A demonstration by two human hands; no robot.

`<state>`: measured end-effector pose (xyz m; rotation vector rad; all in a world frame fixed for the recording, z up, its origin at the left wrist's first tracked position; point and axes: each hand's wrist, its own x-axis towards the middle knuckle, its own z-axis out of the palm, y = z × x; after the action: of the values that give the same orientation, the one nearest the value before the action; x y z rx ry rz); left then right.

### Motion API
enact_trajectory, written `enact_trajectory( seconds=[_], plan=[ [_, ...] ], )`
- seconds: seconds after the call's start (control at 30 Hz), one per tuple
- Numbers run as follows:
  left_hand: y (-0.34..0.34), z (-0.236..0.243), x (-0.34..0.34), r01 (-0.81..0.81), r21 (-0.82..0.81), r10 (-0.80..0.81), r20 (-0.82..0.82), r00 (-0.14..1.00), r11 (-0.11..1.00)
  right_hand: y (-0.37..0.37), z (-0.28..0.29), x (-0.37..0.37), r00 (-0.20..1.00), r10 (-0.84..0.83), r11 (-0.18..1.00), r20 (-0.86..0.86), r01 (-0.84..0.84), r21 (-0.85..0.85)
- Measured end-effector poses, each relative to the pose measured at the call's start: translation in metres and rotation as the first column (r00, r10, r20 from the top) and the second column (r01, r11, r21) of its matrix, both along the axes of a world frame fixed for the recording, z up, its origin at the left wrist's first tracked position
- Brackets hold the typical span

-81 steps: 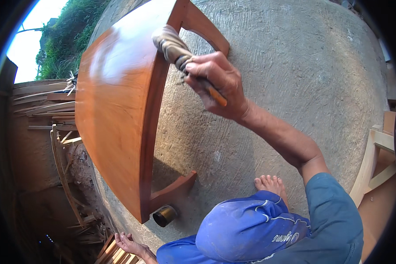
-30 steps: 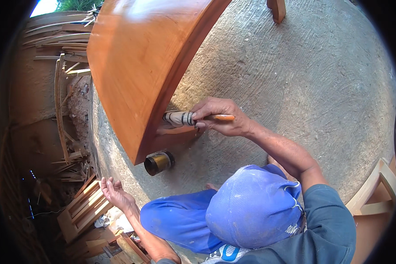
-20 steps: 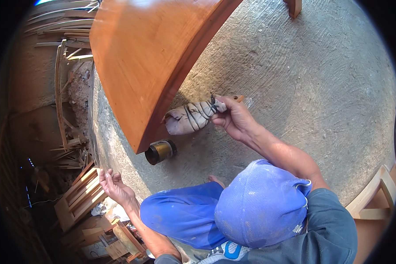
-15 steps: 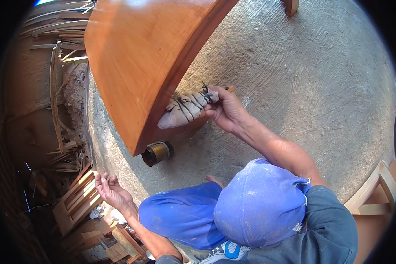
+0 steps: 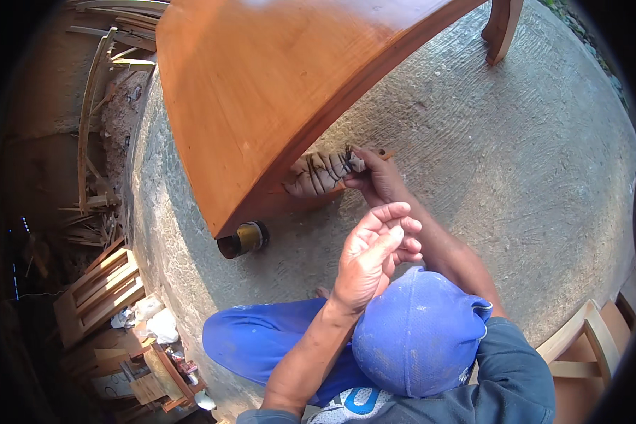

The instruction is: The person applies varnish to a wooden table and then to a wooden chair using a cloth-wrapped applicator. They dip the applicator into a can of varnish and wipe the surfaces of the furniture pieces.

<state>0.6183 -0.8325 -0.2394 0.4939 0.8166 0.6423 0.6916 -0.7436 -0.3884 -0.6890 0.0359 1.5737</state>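
My right hand [image 5: 383, 178] is closed around the end of a pale cloth bundle [image 5: 323, 174] bound with dark cord. The bundle lies beneath the curved edge of a varnished wooden panel [image 5: 275, 92], which hides its far end. A small orange-brown wooden end [image 5: 387, 153] shows just beyond my right fingers; what it belongs to is hidden. My left hand [image 5: 378, 251] is raised in front of my right forearm, its fingers loosely curled and apart, with nothing visible in them.
A gold and black tin [image 5: 249, 239] lies on its side on the rough concrete floor [image 5: 466, 134], by the panel's lower corner. A wooden leg [image 5: 500, 35] stands far right. Slatted wooden frame [image 5: 99, 293] and scraps lie left; another wooden frame [image 5: 579, 339] lies right.
My left hand has swung right and up from beside the left knee to in front of my right forearm. The right hand still grips the bundle; the whole view has shifted slightly.
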Motion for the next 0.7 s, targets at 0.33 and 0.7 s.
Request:
enact_trajectory(
  seconds=[0.33, 0.7],
  plan=[
    [0.101, -0.061, 0.055, -0.414, -0.312, 0.516, 0.437, 0.736, 0.855, -0.009, 0.006, 0.024, 0.675, -0.055, 0.983, 0.736, -0.093, 0.158],
    [0.120, -0.049, 0.074, -0.280, -0.134, 0.239, 0.891, 0.386, 0.951, -0.016, 0.018, 0.053, 0.495, -0.199, 0.979, 0.846, 0.065, 0.192]
  ],
)
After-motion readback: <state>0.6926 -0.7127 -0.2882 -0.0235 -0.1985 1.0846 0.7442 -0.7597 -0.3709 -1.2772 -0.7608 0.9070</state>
